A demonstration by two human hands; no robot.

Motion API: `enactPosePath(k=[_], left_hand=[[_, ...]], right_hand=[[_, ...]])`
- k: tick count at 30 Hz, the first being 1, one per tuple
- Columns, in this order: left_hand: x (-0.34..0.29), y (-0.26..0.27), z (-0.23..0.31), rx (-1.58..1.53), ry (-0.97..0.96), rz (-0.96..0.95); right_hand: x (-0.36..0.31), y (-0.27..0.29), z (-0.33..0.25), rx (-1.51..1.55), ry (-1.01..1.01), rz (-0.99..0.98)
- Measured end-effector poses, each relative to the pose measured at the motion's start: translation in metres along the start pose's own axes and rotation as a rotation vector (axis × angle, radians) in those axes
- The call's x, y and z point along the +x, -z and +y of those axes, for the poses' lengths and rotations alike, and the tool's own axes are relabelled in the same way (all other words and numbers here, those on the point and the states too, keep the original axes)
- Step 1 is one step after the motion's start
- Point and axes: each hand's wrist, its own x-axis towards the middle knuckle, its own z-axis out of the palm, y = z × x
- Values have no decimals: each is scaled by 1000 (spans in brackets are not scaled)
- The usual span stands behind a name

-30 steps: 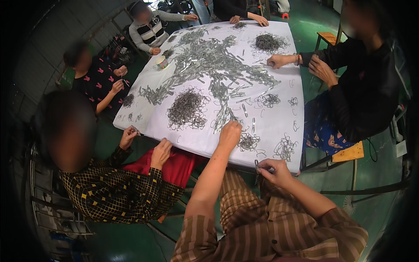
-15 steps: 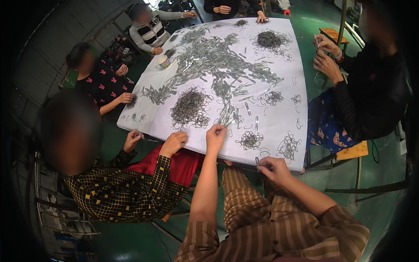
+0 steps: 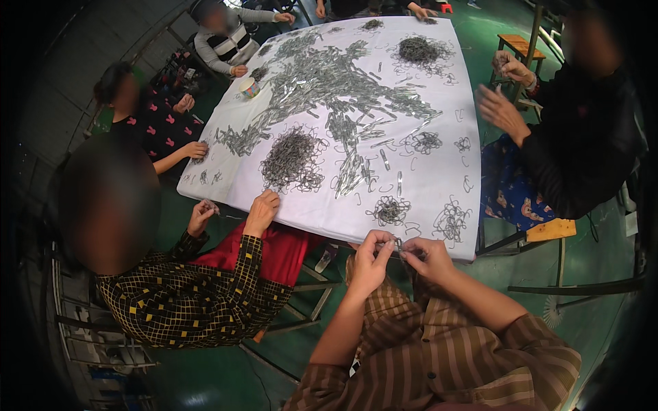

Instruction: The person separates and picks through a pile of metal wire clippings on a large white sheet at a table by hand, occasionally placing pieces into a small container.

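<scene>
At the table's near edge my two hands meet, fingertips almost touching. My right hand [image 3: 430, 259] is closed in a pinch on a small dark metal piece [image 3: 399, 244], an elongated loop too small to make out fully. Beside it my left hand [image 3: 373, 257] is also pinched, its fingertips against that piece; whatever else it holds is hidden. Just beyond lie a small heap of wire loops [image 3: 389, 211] and, to the right, a looser heap of bent wire hooks [image 3: 452, 221]. Shiny narrow metal strips [image 3: 351, 177] spread out farther up the table.
The white-covered table [image 3: 301, 216] bears a large dark wire heap [image 3: 293, 161], another heap [image 3: 421, 51] at the far right and a paper cup [image 3: 249, 88]. Co-workers sit around it, one in a patterned shirt [image 3: 185, 298] close on my left. A wooden stool [image 3: 552, 230] stands right.
My left hand has drawn back from the metal strips toward my body and joined my right hand. My right hand has shifted slightly, keeping its small metal piece.
</scene>
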Motion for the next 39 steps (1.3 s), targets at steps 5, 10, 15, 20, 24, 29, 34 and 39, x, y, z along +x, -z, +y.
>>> enactPosePath(k=[5,10,15,20,24,29,34,39], left_hand=[[-6,-3,1,12,-2,34],[-6,-2,-1,1,-26,14],[-9,-1,0,-55,-102,25],[-15,-2,6,63,-145,6],[-19,-2,8,91,-108,-7],[-18,-4,4,-39,-79,0],[-23,-2,1,-31,-141,15],[-27,-7,6,62,-103,-6]], right_hand=[[-4,0,-1,-37,-37,-18],[-5,-1,-3,-43,36,-70],[-4,2,2,-109,149,-95],[-9,2,4,-42,26,-65],[-7,1,0,-49,29,-72],[-10,0,-3,-20,84,-78],[7,13,9,52,22,-83],[86,13,32,-391,-88,201]])
